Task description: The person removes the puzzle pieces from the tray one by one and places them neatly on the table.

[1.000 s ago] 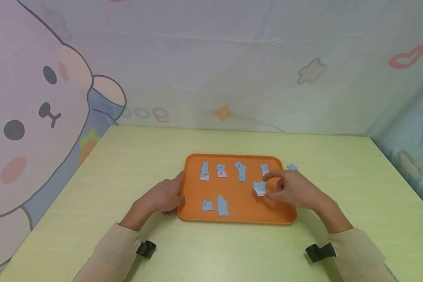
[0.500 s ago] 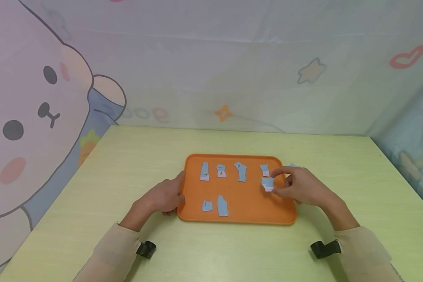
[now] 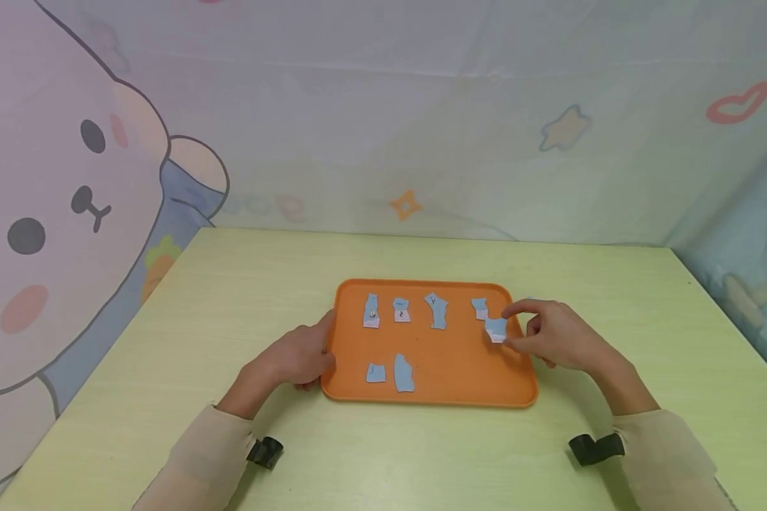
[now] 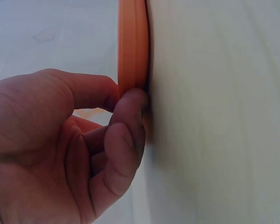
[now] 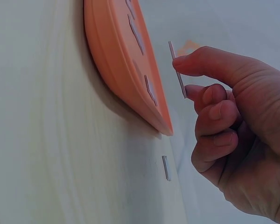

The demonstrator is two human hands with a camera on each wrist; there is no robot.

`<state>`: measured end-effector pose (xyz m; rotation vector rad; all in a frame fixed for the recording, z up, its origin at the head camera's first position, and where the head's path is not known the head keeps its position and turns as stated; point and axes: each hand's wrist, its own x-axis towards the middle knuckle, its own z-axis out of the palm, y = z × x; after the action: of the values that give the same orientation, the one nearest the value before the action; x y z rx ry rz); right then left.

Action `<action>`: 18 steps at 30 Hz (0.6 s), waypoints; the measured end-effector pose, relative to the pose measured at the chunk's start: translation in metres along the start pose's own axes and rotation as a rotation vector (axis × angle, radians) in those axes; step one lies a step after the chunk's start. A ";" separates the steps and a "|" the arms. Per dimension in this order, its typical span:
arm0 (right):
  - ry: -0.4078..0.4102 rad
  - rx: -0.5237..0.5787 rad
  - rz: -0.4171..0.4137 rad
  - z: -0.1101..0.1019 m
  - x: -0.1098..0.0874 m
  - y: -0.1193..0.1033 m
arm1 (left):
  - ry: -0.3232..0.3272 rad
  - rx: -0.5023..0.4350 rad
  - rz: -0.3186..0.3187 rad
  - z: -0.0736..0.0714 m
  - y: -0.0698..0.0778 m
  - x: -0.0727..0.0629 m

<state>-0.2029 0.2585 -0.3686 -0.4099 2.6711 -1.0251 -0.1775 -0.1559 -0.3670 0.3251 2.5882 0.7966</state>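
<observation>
My left hand (image 3: 303, 351) grips the left rim of the orange tray (image 3: 447, 390), which lies flat on the table. In the left wrist view, the thumb and curled fingers of that hand (image 4: 60, 140) pinch the tray's edge. Over the tray's right side, my right hand (image 3: 552, 333) pinches a blue puzzle piece (image 3: 496, 328) with a whitish lower edge, between thumb and forefinger. The right wrist view shows this held piece (image 5: 178, 72) edge-on, thin and raised above the tray. Just behind it lies a smaller blue-and-white piece (image 3: 480, 307) on the tray.
Three more pieces stand along the tray's back, among them a forked one (image 3: 437, 311). A squarish piece (image 3: 376, 373) and a curved piece (image 3: 404, 374) lie near the front left. One piece (image 5: 166, 168) lies on the table beyond the tray, mostly hidden by my right hand in the head view.
My right hand has carried the pinched puzzle piece rightward and slightly away, toward the tray's right rim. The piece outside the tray became more covered. My left hand and the tray stayed put.
</observation>
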 end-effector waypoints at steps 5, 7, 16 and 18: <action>0.003 0.011 0.004 -0.003 -0.001 0.002 | 0.003 0.007 0.001 0.000 0.000 0.001; 0.006 0.015 0.005 -0.004 -0.001 0.004 | 0.003 0.011 0.000 0.000 -0.001 0.001; 0.015 0.016 0.001 -0.007 -0.001 0.009 | 0.004 0.013 0.001 0.001 -0.002 0.002; 0.015 0.017 0.002 -0.007 0.000 0.009 | 0.005 0.018 0.000 0.001 -0.002 0.002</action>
<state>-0.2064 0.2694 -0.3697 -0.3985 2.6734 -1.0531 -0.1792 -0.1563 -0.3691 0.3281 2.6015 0.7759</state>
